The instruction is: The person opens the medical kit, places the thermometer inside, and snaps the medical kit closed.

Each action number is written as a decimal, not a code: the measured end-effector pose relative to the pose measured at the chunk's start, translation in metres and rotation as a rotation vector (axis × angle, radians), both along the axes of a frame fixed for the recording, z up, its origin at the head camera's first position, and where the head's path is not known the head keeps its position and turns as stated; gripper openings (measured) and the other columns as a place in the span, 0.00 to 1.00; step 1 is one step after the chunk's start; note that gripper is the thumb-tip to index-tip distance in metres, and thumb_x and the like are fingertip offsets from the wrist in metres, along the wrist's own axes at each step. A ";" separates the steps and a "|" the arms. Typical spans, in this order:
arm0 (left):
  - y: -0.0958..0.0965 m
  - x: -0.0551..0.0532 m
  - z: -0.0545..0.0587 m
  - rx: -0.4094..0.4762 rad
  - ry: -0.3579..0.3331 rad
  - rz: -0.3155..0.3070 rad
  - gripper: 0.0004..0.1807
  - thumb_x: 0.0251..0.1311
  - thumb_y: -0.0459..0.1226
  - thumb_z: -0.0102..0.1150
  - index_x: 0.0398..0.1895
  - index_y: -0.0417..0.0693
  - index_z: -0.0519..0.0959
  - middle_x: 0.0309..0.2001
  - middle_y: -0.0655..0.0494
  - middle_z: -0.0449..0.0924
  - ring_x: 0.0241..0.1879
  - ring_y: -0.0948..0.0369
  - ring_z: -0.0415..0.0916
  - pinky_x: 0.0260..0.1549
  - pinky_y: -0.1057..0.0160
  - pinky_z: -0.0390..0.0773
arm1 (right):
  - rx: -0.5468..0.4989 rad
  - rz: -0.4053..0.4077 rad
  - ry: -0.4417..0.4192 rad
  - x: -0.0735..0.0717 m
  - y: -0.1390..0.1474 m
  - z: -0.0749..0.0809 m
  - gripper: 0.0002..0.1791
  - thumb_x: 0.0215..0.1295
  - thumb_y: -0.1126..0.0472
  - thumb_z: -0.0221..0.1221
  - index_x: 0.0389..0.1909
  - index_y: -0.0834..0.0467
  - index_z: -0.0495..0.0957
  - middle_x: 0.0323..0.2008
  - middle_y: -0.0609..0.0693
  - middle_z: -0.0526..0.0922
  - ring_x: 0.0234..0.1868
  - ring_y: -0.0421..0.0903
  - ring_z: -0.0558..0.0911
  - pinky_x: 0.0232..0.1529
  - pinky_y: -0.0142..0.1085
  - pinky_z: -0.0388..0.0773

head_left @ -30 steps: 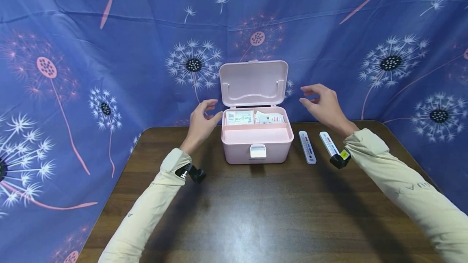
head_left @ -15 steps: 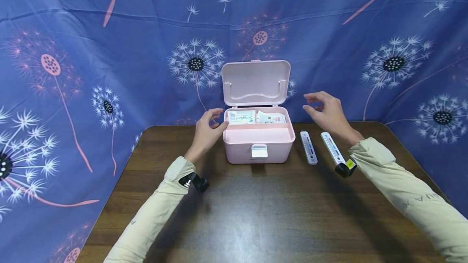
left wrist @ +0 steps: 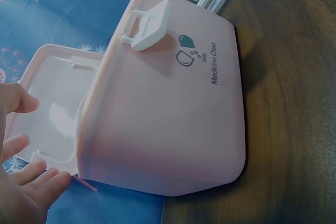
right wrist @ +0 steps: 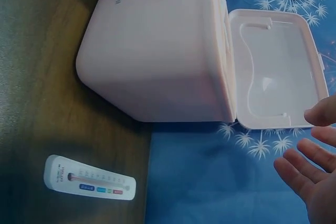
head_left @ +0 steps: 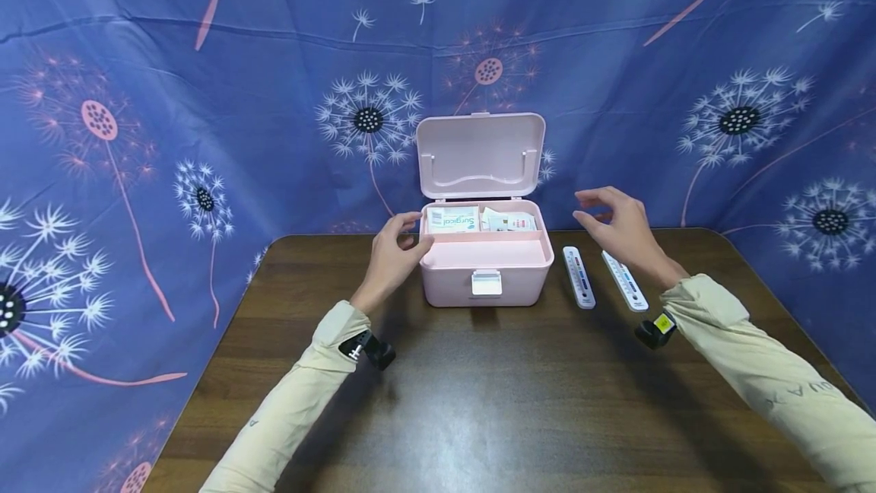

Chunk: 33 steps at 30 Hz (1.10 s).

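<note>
A pink medicine chest [head_left: 487, 287] stands at the back of the table with its lid [head_left: 480, 156] raised. In its rear compartments lie a packet marked Surgical [head_left: 452, 219] and a white packet with red print [head_left: 508, 221]; the front compartment shows bare. My left hand [head_left: 392, 259], fingers loosely bent, is by the chest's left rim and holds nothing; whether it touches the rim I cannot tell. Off to the chest's right, in the air, is my right hand [head_left: 623, 228], fingers relaxed. Below it lie two white thermometers, a near one [head_left: 579, 277] and a farther-right one [head_left: 625, 281].
A blue dandelion-print cloth [head_left: 274, 112] hangs right behind the chest and along both sides of the wooden table [head_left: 438, 394]. On the chest's front is a white latch [head_left: 487, 282], hanging outward.
My left hand has moved right and a little down, closer to the chest rim. The right hand has shifted slightly right and down. Chest and thermometers stay in place; the view turned slightly.
</note>
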State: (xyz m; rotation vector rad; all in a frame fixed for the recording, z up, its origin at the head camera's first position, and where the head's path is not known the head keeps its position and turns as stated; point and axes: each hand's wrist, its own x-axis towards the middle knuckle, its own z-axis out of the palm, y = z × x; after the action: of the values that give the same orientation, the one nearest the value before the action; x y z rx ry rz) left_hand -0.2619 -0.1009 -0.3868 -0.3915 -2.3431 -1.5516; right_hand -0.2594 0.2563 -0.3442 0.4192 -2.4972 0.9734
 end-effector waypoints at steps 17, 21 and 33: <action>0.003 0.006 -0.018 -0.008 -0.048 -0.004 0.29 0.53 0.37 0.67 0.59 0.38 0.72 0.55 0.41 0.74 0.54 0.51 0.74 0.52 0.60 0.76 | -0.004 -0.015 -0.043 0.009 0.002 -0.012 0.18 0.62 0.64 0.61 0.53 0.63 0.77 0.48 0.58 0.79 0.48 0.55 0.78 0.45 0.46 0.79; 0.003 0.008 -0.021 -0.050 -0.049 0.011 0.33 0.52 0.39 0.68 0.62 0.38 0.71 0.60 0.44 0.72 0.58 0.52 0.70 0.58 0.59 0.71 | -0.012 -0.007 -0.038 0.009 0.003 -0.016 0.17 0.62 0.64 0.62 0.52 0.64 0.77 0.47 0.59 0.79 0.47 0.55 0.78 0.44 0.30 0.79; 0.007 0.010 -0.028 -0.117 -0.083 -0.007 0.41 0.51 0.44 0.70 0.67 0.39 0.65 0.67 0.47 0.63 0.65 0.56 0.61 0.64 0.63 0.62 | -0.063 -0.011 -0.032 0.011 0.009 -0.027 0.17 0.61 0.64 0.63 0.50 0.65 0.78 0.46 0.60 0.80 0.46 0.54 0.80 0.40 0.13 0.70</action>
State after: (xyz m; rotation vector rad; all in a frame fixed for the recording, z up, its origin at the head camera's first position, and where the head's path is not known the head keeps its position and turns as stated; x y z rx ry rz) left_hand -0.2518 -0.0938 -0.4145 -0.3687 -2.5067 -1.4641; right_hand -0.2481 0.2651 -0.3717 0.3722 -2.4869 1.0588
